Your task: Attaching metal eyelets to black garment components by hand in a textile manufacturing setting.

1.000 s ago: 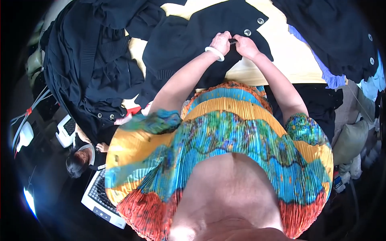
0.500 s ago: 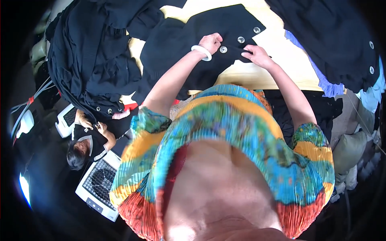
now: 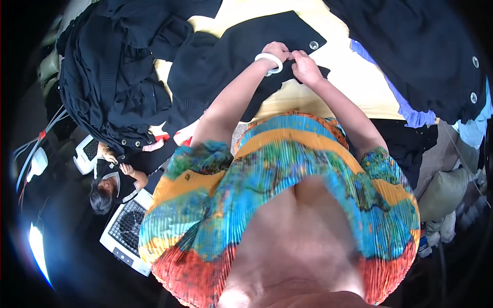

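A black knit garment [image 3: 241,46] lies spread on the pale wooden table, with a large round shiny button [image 3: 314,45] showing near its pointed corner. My left hand [image 3: 277,50], with a white bangle at the wrist, has its fingers closed on the garment's buttoned edge. Against its fingertips, my right hand [image 3: 306,68] pinches at the same edge. Exactly what lies between the fingertips is hidden, and the hands cover the part of the edge below the visible button.
Dark garments are heaped [image 3: 110,77] at the left. Another black garment [image 3: 411,51] with buttons lies right, over purple cloth [image 3: 393,90]. The pale table [image 3: 354,82] shows between. At lower left a person [image 3: 120,179] handles dark cloth beside a white fan-like unit [image 3: 128,231].
My right hand has moved left along the garment's edge to meet my left hand, which has shifted slightly right. Two buttons that showed between and above the hands are now covered.
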